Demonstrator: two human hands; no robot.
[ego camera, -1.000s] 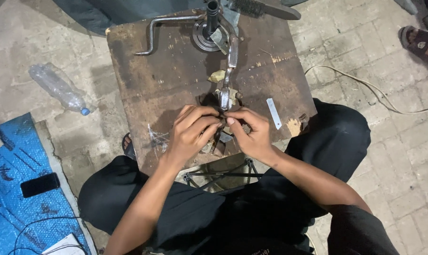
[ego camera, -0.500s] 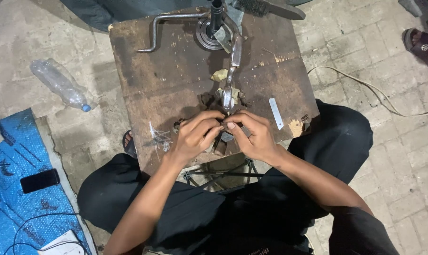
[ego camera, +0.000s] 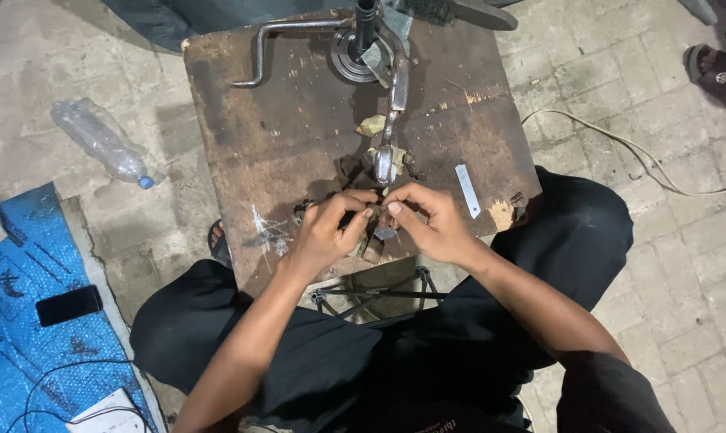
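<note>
My left hand [ego camera: 327,231] and my right hand [ego camera: 429,222] meet fingertip to fingertip over the near edge of a worn wooden work table [ego camera: 299,144]. Both pinch a small dark metal piece [ego camera: 377,211] between thumb and fingers; its shape is mostly hidden. Just beyond the fingertips lies the end of a long metal lever tool [ego camera: 389,120] that runs back to a round metal base [ego camera: 355,56]. Small metal scraps [ego camera: 379,236] lie under my hands.
A bent metal crank [ego camera: 267,48] lies at the table's back left, a thin white strip [ego camera: 466,191] at its right. An empty plastic bottle [ego camera: 98,144], a blue sheet [ego camera: 26,321] with a phone [ego camera: 68,305] and a cable [ego camera: 635,152] lie on the paved floor. Another person's sandalled foot [ego camera: 719,68] is top right.
My hands have drawn slightly toward me and the fingertips have shifted on the small piece. The view has moved a little; nothing else on the table moved.
</note>
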